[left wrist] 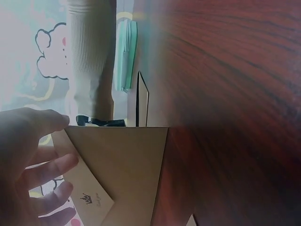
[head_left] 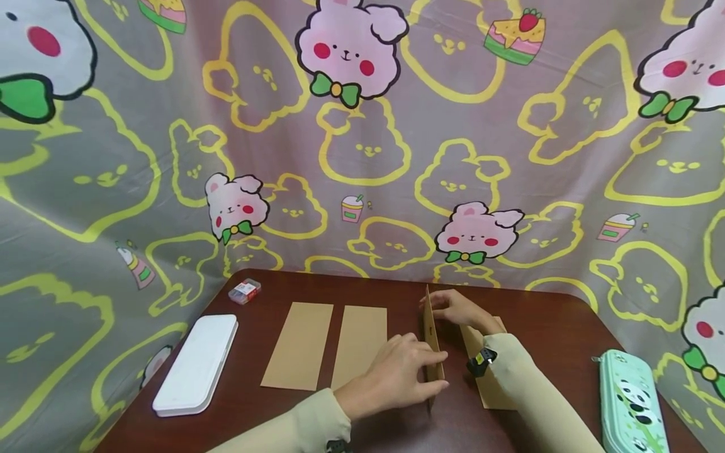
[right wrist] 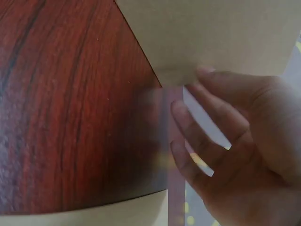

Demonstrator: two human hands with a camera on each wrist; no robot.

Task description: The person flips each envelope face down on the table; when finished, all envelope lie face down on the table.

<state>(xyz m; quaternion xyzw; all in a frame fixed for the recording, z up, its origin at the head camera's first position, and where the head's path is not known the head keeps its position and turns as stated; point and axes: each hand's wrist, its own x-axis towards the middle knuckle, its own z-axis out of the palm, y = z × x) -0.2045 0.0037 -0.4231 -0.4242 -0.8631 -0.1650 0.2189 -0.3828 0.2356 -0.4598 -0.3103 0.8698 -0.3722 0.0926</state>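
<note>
A brown kraft envelope (head_left: 430, 330) stands on its long edge on the table, seen almost edge-on in the head view. Its pointed flap with a small dark crown print (left wrist: 87, 198) faces the left wrist camera. My left hand (head_left: 399, 371) holds the near end, thumb at the corner and fingers spread along the flap side. At the far end my right hand (right wrist: 249, 127) pinches a corner between thumb and index finger, the other fingers loosely bent. Two flat brown envelopes (head_left: 298, 346) lie to the left; another brown envelope (head_left: 493, 390) lies partly hidden beneath the right forearm.
A white case (head_left: 195, 365) lies along the dark red-brown table's (head_left: 255, 340) left side, a small clear plastic box (head_left: 245, 291) behind it. On the right is a mint pencil case (head_left: 634, 402) with a panda picture. A printed curtain (head_left: 362, 207) hangs close behind the table.
</note>
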